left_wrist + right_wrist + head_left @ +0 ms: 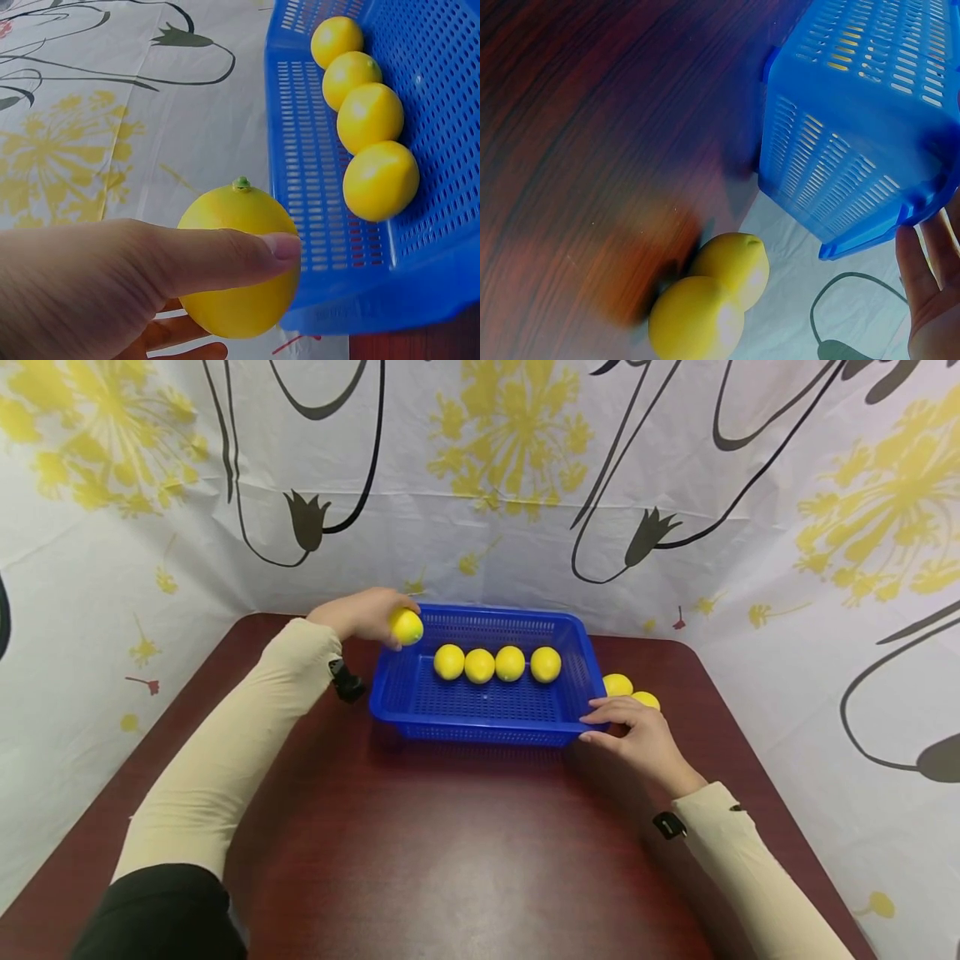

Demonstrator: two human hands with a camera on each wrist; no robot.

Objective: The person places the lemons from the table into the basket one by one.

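One cream sleeve (217,777) with a black wrist device (347,681) reached across the dark red bench (480,843) from the left, and a white patterned sheet (420,539) hung around the back and sides. At its end the left hand (358,615) gripped a held lemon (407,627) beside the left rim of a blue perforated basket (472,725), whose left wall stood between that fruit and the row inside. The left wrist view alone clearly showed the thumb laid across the lemon and its green stem nub (241,184); the nub pointed rightward along the basket, the fruit's long axis running roughly the same way. Four row lemons (480,667) lay in a line from left to right on the basket floor, parallel to its long side; the last stood slightly apart from the third. At the near right corner the right hand (637,731), its fingers extended, touched the rim. Two loose lemons (617,684) lay beyond it, partly blocked from the head camera by basket and hand; the right wrist view showed them close together on the bench, outside the basket.
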